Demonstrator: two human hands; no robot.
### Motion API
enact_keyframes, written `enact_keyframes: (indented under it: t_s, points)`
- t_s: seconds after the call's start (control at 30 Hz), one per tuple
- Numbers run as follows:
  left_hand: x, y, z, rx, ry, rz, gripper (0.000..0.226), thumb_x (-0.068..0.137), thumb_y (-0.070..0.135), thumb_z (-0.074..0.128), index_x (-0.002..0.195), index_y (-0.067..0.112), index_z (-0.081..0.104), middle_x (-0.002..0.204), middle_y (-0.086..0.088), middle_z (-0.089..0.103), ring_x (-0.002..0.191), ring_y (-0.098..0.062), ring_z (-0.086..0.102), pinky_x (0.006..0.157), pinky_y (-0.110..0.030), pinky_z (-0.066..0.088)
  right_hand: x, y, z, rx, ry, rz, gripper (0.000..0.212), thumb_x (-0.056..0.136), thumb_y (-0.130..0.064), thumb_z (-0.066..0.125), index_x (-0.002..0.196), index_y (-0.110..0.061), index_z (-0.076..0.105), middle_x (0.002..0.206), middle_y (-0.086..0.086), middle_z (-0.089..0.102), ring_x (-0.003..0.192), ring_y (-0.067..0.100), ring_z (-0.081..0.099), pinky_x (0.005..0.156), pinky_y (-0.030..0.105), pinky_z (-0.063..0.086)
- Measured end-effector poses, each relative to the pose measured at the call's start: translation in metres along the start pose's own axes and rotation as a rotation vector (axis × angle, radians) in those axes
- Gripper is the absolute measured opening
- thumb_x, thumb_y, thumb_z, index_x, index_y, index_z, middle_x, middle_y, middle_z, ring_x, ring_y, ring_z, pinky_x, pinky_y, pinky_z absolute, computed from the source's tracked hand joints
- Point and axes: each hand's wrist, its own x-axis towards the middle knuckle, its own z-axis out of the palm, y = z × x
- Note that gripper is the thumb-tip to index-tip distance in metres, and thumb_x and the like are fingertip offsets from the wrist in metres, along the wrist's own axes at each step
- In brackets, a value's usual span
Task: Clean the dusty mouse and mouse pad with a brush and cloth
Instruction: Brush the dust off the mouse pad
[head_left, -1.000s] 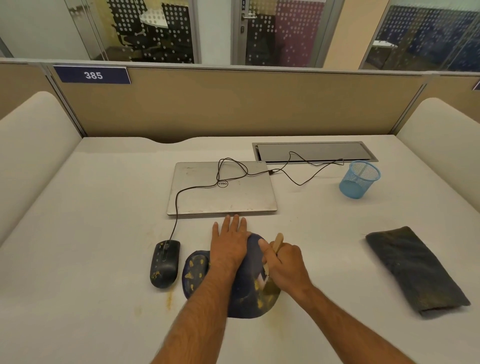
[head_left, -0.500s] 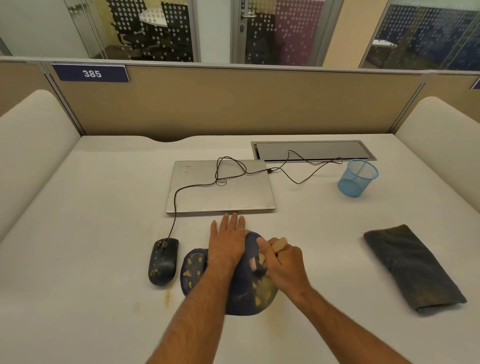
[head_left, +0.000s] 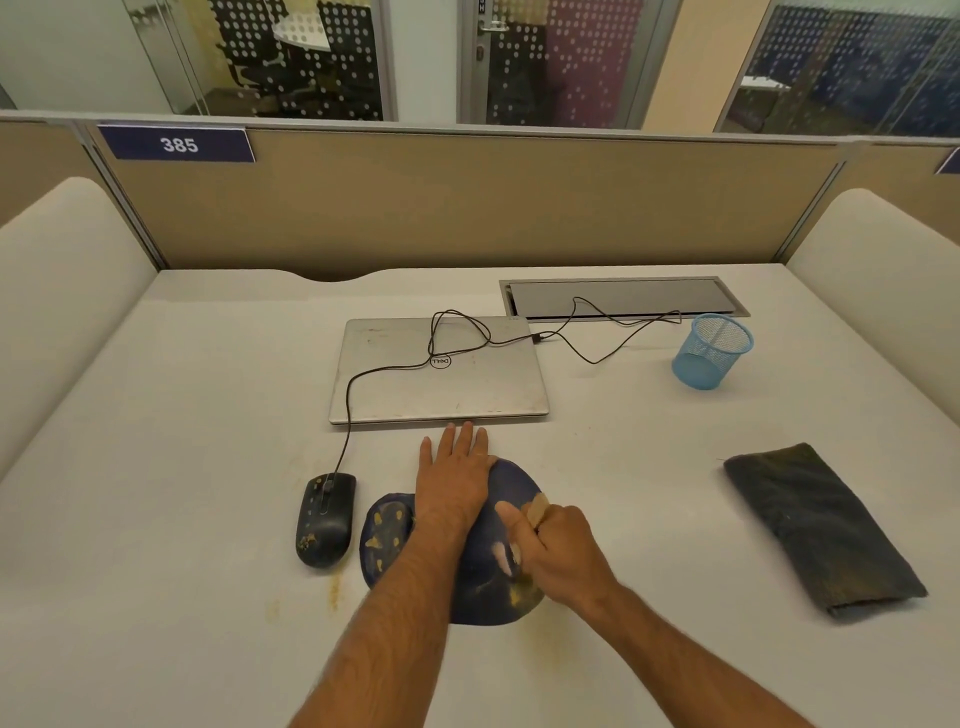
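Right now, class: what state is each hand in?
Left hand: open, pressing flat on the mouse pad.
Right hand: closed around the brush, over the pad.

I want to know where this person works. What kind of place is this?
It looks like an office cubicle. A low partition with a number sign, 385, stands behind the desk. A closed laptop lies on the desk, and glass-walled rooms with office chairs show behind.
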Motion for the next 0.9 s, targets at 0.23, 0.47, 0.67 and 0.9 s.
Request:
enact_keyframes:
  t_s: [0.23,0.47,0.67,0.9]
  points:
    - [0.002,-0.001,0.002,0.006,-0.003,-0.002,0.057,0.108,0.038,0.023,0.158,0.022,0.004,0.167,-0.002,0.0,0.153,-0.026,-0.003,0.121,-0.051,0.0,-0.008,-0.006,0.001,0.113,0.109,-0.046,0.045,0.088,-0.054,0.049,0.067,-0.016,0.061,0.057,-0.003,0.06,0.052,0.011,0.057,0.05,0.016,0.044]
    - [0.002,-0.002,0.003,0.008,0.0,0.001,0.056,0.108,0.041,0.021,0.158,0.022,0.005,0.167,-0.003,0.002,0.153,-0.026,-0.001,0.121,-0.051,0.001,-0.015,-0.011,0.006,0.187,-0.002,0.053,0.051,0.09,-0.054,0.046,0.06,-0.015,0.059,0.053,-0.001,0.06,0.049,0.01,0.057,0.052,0.023,0.047]
    - [0.002,-0.003,0.003,0.004,0.001,0.003,0.056,0.108,0.042,0.019,0.158,0.023,0.005,0.167,-0.003,0.002,0.153,-0.026,-0.001,0.121,-0.051,0.001,-0.02,-0.011,0.01,0.104,0.021,-0.012,0.047,0.093,-0.051,0.047,0.058,-0.02,0.053,0.055,0.001,0.058,0.048,0.009,0.053,0.05,0.017,0.043]
    - [0.003,-0.003,0.003,0.002,-0.004,-0.002,0.056,0.108,0.043,0.019,0.158,0.023,0.005,0.167,-0.002,0.002,0.153,-0.025,-0.002,0.121,-0.05,0.0,-0.022,-0.015,0.012,0.216,0.128,-0.016,0.043,0.088,-0.052,0.05,0.063,-0.017,0.058,0.054,-0.005,0.057,0.048,0.008,0.055,0.048,0.016,0.044]
